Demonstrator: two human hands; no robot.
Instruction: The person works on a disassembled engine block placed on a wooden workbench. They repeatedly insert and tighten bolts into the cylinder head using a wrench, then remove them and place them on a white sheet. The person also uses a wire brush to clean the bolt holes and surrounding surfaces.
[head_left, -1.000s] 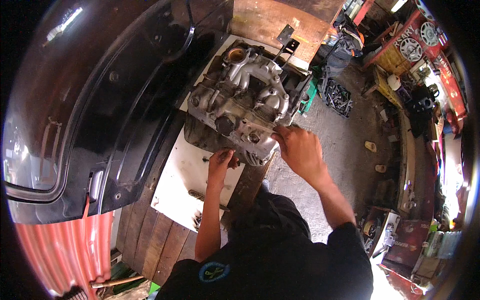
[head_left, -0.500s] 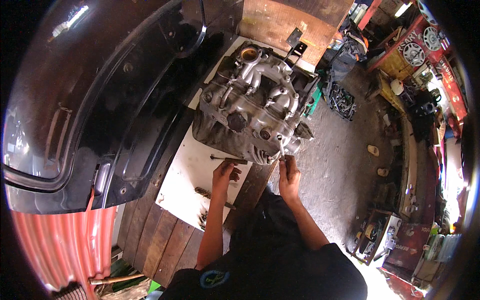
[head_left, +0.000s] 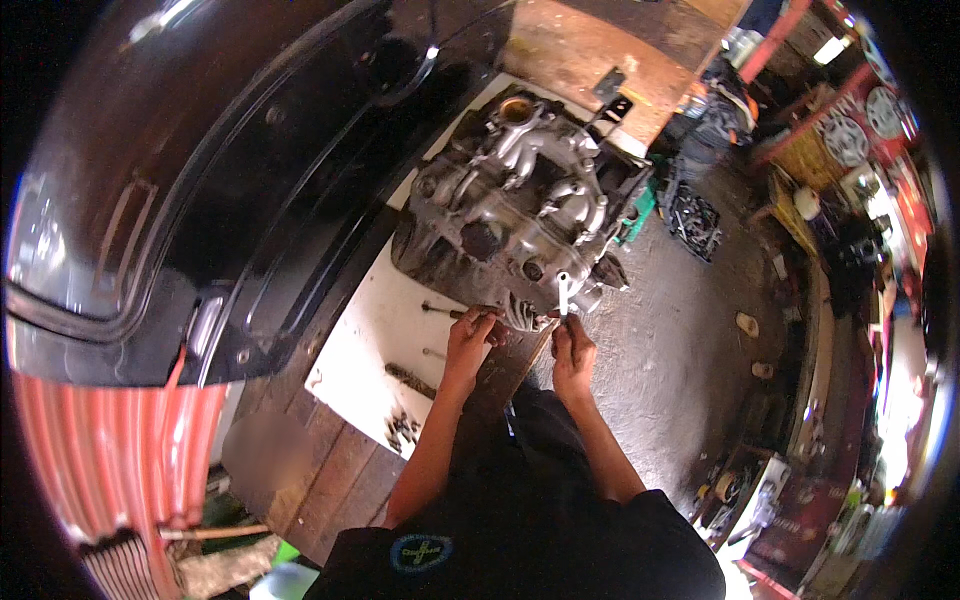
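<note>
A greasy metal engine (head_left: 500,235) rests on a white board (head_left: 350,350) over the wooden bench. In my right hand (head_left: 573,360), closed, is a silver wrench (head_left: 563,298). The wrench's ring end lies over the near right corner of the engine cover. My left hand (head_left: 472,345) is closed around a slim tool (head_left: 440,309) with a thin shaft and a dark end, its other end hidden by the fingers. That hand is at the engine's near edge. By my left wrist, a dark brush-like tool (head_left: 409,380) and a small wrench (head_left: 433,352) lie on the board.
Small metal parts (head_left: 403,430) sit at the board's near corner. A large black vehicle panel (head_left: 200,220) stands along the left. On the concrete floor (head_left: 670,370) to the right are a tray of tools (head_left: 692,220) and slippers (head_left: 747,324).
My left hand has moved right and up, closer to the engine, with the slim tool. The wrench now shows more fully above my right hand. The whole view has shifted slightly.
</note>
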